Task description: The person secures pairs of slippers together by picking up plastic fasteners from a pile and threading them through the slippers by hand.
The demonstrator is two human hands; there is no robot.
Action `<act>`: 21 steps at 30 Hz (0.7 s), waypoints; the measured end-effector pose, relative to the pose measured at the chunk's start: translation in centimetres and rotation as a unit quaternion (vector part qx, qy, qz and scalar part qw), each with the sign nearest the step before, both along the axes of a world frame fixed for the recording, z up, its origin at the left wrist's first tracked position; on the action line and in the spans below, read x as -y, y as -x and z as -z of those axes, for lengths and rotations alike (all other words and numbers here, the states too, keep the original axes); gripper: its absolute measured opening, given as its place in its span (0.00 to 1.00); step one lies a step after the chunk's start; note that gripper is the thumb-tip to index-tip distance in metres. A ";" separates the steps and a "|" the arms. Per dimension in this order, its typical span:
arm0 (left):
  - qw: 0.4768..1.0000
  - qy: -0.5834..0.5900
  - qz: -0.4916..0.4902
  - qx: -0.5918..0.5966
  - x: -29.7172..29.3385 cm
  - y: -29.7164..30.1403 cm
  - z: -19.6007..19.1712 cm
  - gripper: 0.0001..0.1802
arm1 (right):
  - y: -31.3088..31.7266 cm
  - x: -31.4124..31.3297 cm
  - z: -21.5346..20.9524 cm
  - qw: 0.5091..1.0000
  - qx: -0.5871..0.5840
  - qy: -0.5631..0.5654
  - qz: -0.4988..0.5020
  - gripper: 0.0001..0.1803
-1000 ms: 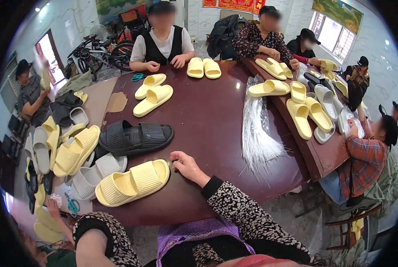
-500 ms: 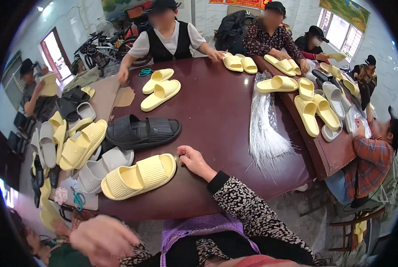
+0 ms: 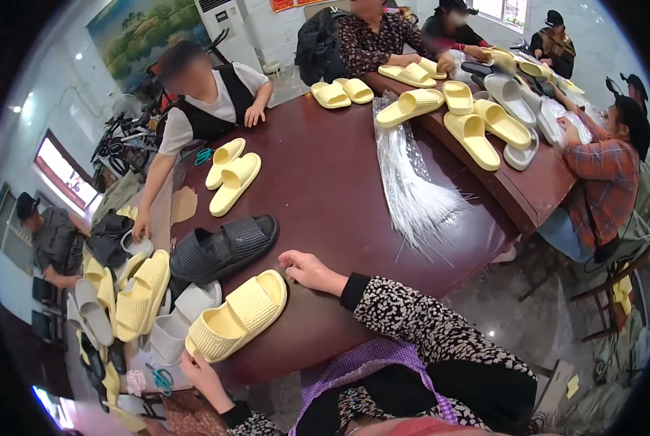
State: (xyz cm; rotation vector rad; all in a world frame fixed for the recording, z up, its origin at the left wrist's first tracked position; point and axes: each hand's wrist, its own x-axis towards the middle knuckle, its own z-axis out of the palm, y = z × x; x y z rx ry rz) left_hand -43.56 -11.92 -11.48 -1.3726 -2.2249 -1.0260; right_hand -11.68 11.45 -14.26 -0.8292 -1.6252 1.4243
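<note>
On the dark red tabletop (image 3: 325, 196), the near yellow footwear (image 3: 249, 309) is set slantwise between the two hands, and is taken as the centre of a clock face with twelve pointing away from the wearer. At seven o'clock its near end is met by the left hand (image 3: 205, 376), whose fingers are bunched close together at the rim; whether a clamped grip is made cannot be told. At two o'clock the right hand (image 3: 314, 272) is placed just beside the other end, its fingers loosely curled; whether anything small is pinched there cannot be made out. Grey footwear (image 3: 169, 334) is placed alongside at nine o'clock, black footwear (image 3: 227, 248) at twelve. A bundle of white strips (image 3: 419, 207) is spread at two, well apart.
</note>
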 end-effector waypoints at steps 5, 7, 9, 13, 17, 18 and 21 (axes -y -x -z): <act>0.979 -0.084 0.059 0.178 -0.4 0.7 2.2 0.20 | 0.4 -0.1 0.3 0.998 0.017 -0.061 0.003 0.20; 0.896 -0.090 0.058 0.431 -1.6 -2.8 -1.3 0.19 | 0.1 -0.6 1.0 0.999 0.000 -0.042 0.002 0.21; 0.833 -0.096 0.046 0.543 -0.8 -3.3 -2.0 0.19 | 0.7 -0.4 0.8 0.999 -0.040 -0.004 -0.014 0.22; 0.777 -0.124 0.050 0.615 -0.3 -3.0 -0.2 0.20 | 1.0 -0.2 0.2 0.991 -0.088 0.099 -0.032 0.24; 0.769 -0.122 0.075 0.623 -0.6 -4.2 -0.1 0.18 | -0.1 -0.5 -1.2 0.979 -0.125 0.160 -0.031 0.23; 0.746 -0.124 0.100 0.646 -0.9 -4.7 0.1 0.18 | -0.3 -0.6 -1.5 0.979 -0.123 0.160 -0.041 0.23; 0.712 -0.142 0.133 0.675 -2.2 -7.7 -0.3 0.17 | -1.1 -1.1 -2.4 0.961 -0.222 0.163 -0.012 0.22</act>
